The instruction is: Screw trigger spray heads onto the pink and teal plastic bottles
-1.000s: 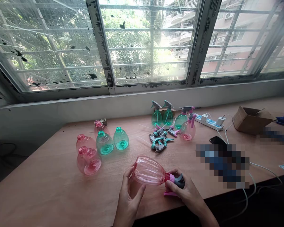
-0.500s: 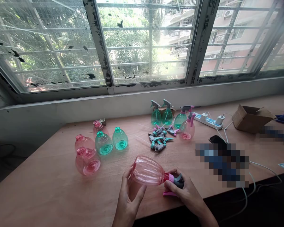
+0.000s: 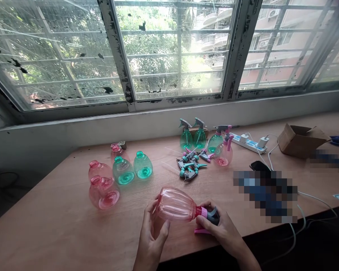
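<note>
A clear pink spray bottle lies on its side in the air above the table's near edge, its base to the left. My left hand cups that base, fingers behind it and the thumb spread away below. Around the neck end, my right hand is closed on the dark grey trigger sprayer with its pink collar. The sprayer meets the bottle's red-tinted neck; whether it is tight I cannot tell. A pink trigger sticks out below the right fingers.
Open pink bottles and green bottles stand on the left. Loose sprayer heads lie in a pile mid-table, with sprayer-fitted bottles behind. To the right are a power strip, a cardboard box, a phone and cables.
My left thumb has moved slightly left, away from the bottle. The bottle and my right hand stay almost where they were.
</note>
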A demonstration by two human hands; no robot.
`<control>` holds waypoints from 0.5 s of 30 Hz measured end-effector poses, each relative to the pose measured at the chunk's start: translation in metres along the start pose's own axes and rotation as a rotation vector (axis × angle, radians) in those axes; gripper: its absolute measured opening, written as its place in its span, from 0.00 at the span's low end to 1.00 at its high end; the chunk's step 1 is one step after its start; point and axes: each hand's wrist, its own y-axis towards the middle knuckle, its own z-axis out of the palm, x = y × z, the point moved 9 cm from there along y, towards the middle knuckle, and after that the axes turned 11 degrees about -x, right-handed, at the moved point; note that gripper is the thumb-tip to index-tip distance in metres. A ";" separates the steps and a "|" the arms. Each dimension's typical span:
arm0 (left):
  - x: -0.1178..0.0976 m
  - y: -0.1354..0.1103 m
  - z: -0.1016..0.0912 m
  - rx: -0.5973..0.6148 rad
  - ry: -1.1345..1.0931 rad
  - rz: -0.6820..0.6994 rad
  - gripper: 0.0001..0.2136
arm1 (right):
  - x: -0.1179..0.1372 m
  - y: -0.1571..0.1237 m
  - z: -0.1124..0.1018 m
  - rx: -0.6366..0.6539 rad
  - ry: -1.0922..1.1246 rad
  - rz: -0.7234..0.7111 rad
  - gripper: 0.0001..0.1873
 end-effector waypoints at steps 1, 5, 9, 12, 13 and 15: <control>0.001 0.000 0.000 0.001 0.002 -0.004 0.25 | 0.000 0.000 0.000 -0.003 0.002 -0.001 0.18; 0.002 0.000 0.001 0.004 0.031 -0.002 0.25 | 0.002 0.000 0.000 -0.012 0.014 -0.004 0.19; 0.000 -0.001 0.001 0.007 0.056 -0.001 0.25 | 0.003 -0.001 0.000 -0.020 0.016 -0.001 0.19; -0.003 -0.002 0.003 0.015 0.077 0.001 0.26 | 0.004 -0.002 0.000 -0.033 0.003 0.001 0.21; -0.004 -0.003 0.004 0.020 0.077 0.003 0.26 | 0.004 -0.001 0.000 -0.036 0.000 0.001 0.21; -0.006 -0.003 0.005 0.026 0.075 0.001 0.27 | 0.004 -0.001 -0.001 -0.036 -0.003 0.003 0.21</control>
